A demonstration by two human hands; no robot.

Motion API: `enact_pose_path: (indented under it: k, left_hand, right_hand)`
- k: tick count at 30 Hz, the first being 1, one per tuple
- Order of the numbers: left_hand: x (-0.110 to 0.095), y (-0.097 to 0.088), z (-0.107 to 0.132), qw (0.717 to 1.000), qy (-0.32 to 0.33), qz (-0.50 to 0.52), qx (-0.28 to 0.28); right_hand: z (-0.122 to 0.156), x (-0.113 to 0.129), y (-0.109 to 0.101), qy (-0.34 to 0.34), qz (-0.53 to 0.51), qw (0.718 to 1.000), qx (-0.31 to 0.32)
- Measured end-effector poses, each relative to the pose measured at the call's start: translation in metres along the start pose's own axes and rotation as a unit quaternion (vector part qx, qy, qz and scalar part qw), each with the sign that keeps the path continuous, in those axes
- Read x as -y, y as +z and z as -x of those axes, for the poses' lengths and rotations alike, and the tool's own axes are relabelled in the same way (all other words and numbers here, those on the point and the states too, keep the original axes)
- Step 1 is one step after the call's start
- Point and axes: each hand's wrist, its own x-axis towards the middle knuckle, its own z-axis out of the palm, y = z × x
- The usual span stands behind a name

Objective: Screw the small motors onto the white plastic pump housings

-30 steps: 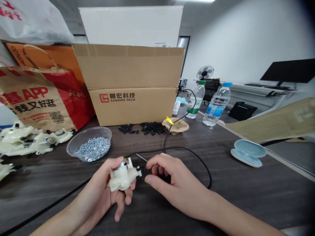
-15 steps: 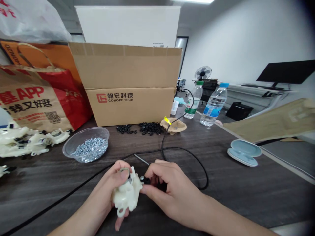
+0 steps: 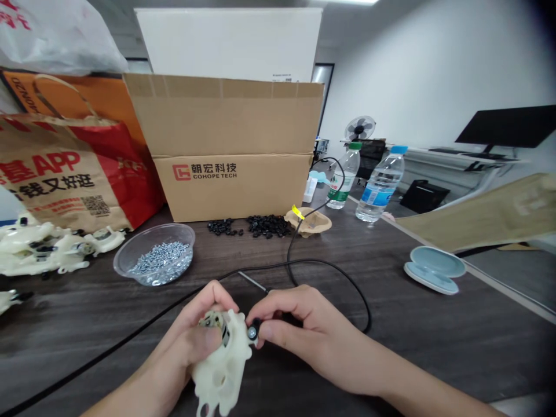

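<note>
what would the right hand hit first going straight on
The small dark round part on the white plastic housing in the left hand; the right hand looks already at it, though depth is hard to judge.

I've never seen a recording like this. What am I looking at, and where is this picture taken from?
This view comes from a camera worn on a person's head, looking forward and down at their two bare hands. The left hand grips a cream-white moulded plastic housing. The right hand pinches a small black part at its edge. A thin black cable runs across the dark wood-grain table. Beyond lie a clear plastic bowl of silver screws, loose small black pieces and a brown cardboard box.
</note>
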Motion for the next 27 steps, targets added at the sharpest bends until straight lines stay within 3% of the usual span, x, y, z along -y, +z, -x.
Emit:
enact_pose_path:
  k: [3, 7, 13, 18, 23, 27]
  left_hand:
    - [0.002, 0.002, 0.0, 0.999, -0.03, 0.012, -0.006]
    - [0.008, 0.003, -0.003, 0.999, -0.012, 0.047, -0.016]
    - [0.012, 0.006, -0.006, 0.998, 0.003, 0.064, -0.026]
    - [0.01, 0.005, -0.008, 0.998, 0.014, 0.056, 0.012]
    - [-0.006, 0.001, 0.003, 0.996, 0.042, -0.057, 0.058]
    - [-0.017, -0.028, 0.049, 0.965, 0.023, -0.231, 0.121]
  right_hand:
    - [0.001, 0.0, 0.002, -0.014, 0.037, 0.998, -0.048]
    - [0.002, -0.002, 0.006, -0.071, 0.092, 0.988, -0.103]
    - [0.004, -0.007, 0.012, -0.166, 0.211, 0.949, -0.164]
    - [0.006, -0.006, 0.01, -0.204, 0.273, 0.929, -0.143]
    - [0.009, 0.004, -0.006, -0.197, 0.289, 0.93, -0.117]
    - [0.006, -0.006, -0.019, -0.165, 0.332, 0.921, -0.123]
